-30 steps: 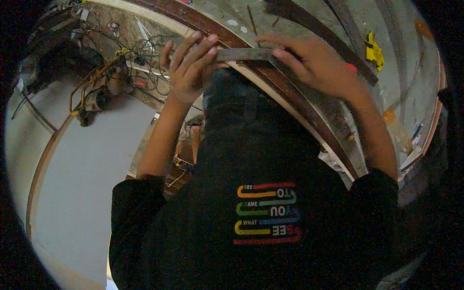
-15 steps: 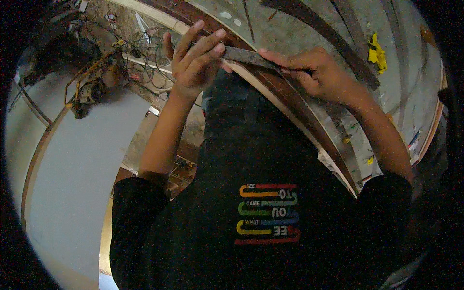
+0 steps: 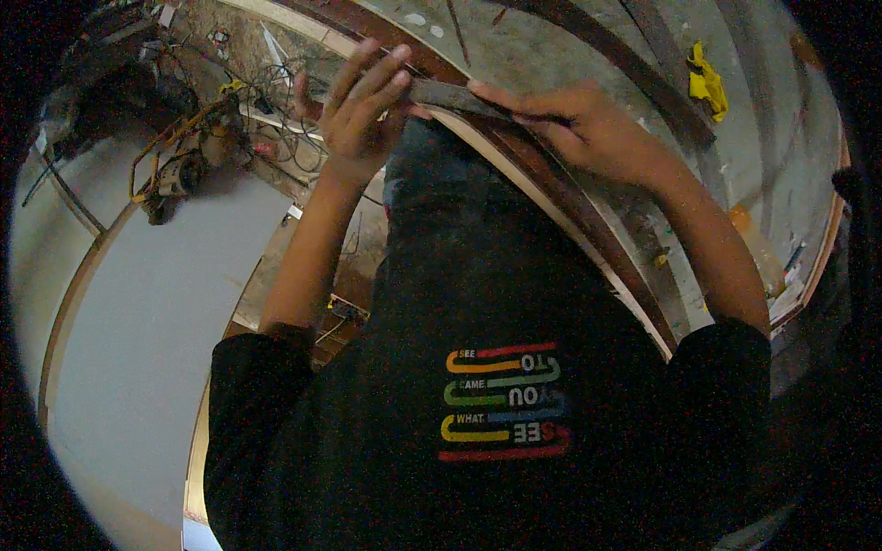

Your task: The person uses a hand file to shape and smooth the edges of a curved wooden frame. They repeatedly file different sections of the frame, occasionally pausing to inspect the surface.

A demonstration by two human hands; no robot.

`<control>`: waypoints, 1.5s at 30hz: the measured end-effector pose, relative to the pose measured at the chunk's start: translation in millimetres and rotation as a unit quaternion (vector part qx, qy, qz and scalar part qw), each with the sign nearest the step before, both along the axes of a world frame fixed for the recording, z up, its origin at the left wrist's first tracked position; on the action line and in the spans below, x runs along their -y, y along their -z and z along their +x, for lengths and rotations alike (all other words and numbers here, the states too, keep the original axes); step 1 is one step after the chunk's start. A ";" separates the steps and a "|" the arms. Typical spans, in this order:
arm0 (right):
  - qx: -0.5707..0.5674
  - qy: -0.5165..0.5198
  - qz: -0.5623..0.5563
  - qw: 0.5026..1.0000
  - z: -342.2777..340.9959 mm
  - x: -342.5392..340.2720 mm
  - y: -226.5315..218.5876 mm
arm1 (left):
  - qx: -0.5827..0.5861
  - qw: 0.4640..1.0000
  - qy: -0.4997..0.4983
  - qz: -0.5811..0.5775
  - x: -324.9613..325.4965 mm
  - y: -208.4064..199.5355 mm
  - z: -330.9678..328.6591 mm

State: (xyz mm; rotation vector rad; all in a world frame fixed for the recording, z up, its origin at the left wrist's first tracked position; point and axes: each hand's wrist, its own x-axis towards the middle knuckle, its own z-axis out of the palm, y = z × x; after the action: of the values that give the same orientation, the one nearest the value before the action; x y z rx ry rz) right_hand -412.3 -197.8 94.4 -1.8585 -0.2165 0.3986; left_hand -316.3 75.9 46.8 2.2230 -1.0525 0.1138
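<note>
A flat grey file (image 3: 459,96) lies at a slant across a long curved wooden frame piece (image 3: 524,165), which is dark brown with a pale edge. My right hand (image 3: 597,133) is closed round the file's right end, its forefinger stretched along the top. At the other end is my left hand (image 3: 360,124), fingers spread, with the thumb showing under the file. The left fingers hide the file's tip, and how firmly they grip it is hard to see. The pale edge passes close in front of my dark shirt (image 3: 496,303).
Dark curved strips (image 3: 606,55) lie on the grey floor beyond, near a yellow cloth (image 3: 706,84). To the left are a pale curved panel (image 3: 156,321), a dusty power tool (image 3: 175,174) and tangled cables (image 3: 294,83). A translucent container (image 3: 761,243) stands at the right.
The whole view has shifted slightly, carrying hands, file and floor items a little to the left and up. Both hands keep their places on the file.
</note>
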 end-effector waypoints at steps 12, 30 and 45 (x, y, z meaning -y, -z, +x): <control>-0.069 0.057 -0.035 0.995 -25.7 -26.6 -7.3 | 0.011 0.998 -0.024 -0.054 5.9 15.5 -7.4; -0.058 -0.072 0.023 0.995 14.6 28.4 1.8 | 0.087 0.996 0.006 0.009 -2.8 -1.5 -8.1; 0.069 -0.027 0.027 0.997 42.2 8.6 11.7 | 0.182 0.981 -0.061 0.041 -10.3 3.8 7.1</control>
State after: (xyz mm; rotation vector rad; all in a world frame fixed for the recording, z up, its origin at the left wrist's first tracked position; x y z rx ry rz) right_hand -370.0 -206.4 82.7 -1.8317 -0.3680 0.2992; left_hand -309.2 86.2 43.0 2.3969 -1.1243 0.5590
